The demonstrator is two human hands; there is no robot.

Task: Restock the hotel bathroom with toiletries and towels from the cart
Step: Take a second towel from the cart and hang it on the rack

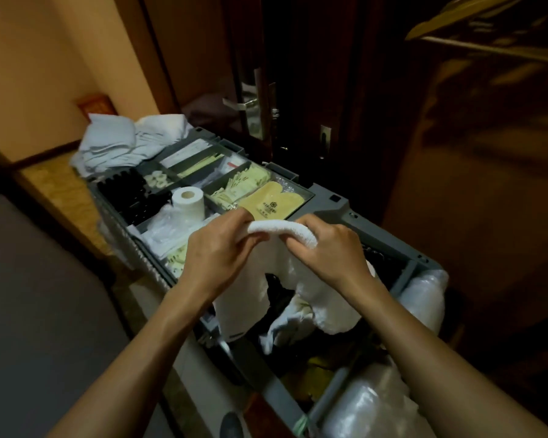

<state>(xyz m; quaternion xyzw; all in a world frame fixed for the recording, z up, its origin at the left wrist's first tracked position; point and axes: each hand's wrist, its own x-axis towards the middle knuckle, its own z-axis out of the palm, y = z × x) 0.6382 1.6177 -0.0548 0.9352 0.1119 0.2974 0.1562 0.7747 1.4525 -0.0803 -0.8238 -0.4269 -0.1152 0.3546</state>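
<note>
- While the white towel [283, 228] hangs over the near end of the grey cart [334, 202], both hands hold it up by its rolled top edge. The left hand [215, 248] has its fingers and thumb curled round one side, and the right hand [326, 248] pinches the other.
- The towel's lower part droops in two lobes toward the cart's near bin, where crumpled white cloth and dark things lie. Whether it touches them I cannot tell.
- The step in hand, as I judge it, is taking a towel from the cart — it seems to be gathered into a shape fit to carry to the bathroom, which is not in view.
- Toiletries lie in the tray beyond the hands: a toilet paper roll [189, 200], black bottles [130, 191], pale sachets [234, 188] and a tan packet [271, 200] just behind the towel.
- A heap of white linen [124, 140] sits at the cart's far end, near the dark door [298, 74].
- The next move likely calls for a firm two-handed hold while the hanging part is lifted clear of the bin — so nothing below is dragged out — and then one hand freed for the toiletries.
</note>
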